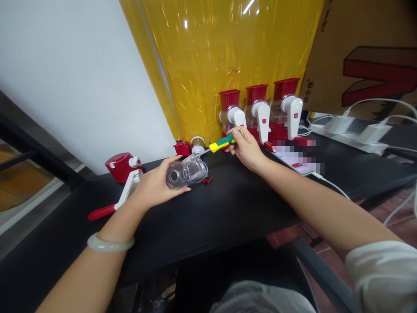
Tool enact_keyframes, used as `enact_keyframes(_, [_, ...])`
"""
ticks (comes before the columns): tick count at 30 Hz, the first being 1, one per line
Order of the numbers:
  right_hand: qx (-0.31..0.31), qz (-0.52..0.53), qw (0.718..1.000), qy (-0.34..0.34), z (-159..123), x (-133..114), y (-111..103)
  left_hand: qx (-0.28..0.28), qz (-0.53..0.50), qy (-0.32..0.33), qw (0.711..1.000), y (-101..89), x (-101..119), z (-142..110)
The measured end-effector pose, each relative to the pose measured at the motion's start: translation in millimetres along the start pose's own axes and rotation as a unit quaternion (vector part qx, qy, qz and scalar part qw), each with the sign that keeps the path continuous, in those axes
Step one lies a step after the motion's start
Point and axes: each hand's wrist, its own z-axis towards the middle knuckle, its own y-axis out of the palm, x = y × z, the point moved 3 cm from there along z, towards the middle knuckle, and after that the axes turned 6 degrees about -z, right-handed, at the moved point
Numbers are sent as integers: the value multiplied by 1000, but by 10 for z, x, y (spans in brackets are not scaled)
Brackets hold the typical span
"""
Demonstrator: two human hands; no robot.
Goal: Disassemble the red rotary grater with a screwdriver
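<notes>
My left hand (156,182) is closed around a clear plastic grater body (185,173), held just over the black table. A screwdriver (224,141) with a green and yellow handle is gripped in my right hand (245,148). Its metal shaft points left and meets the upper edge of the clear body; the exact contact of the tip is hard to make out. A small red clip (207,180) lies just right of the clear body. Behind it stand a red part (182,148) and a metal grater drum (197,144) with a white end.
Three assembled red-and-white rotary graters (257,108) stand at the back right. A red base (120,167) and a white crank handle (125,195) with a red grip lie left. A phone (293,161) with a cable and a power strip (352,138) are on the right.
</notes>
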Motion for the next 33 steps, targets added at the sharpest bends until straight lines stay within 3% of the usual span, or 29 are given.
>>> enact_keyframes(9, [-15,9,1000,-12,-25,-189,32,71,-13,-18,997,-92,-48,-33])
enact_keyframes(15, [4,-21,999,-35,-21,-327,-26,47,-91,40,994,-123,48,-20])
enact_keyframes(27, [37,-7,998,51,101,4,-123,21,-100,-5,995,21,70,6])
enact_keyframes(33, [54,13,995,78,124,48,-141,49,-135,1,990,136,-13,31])
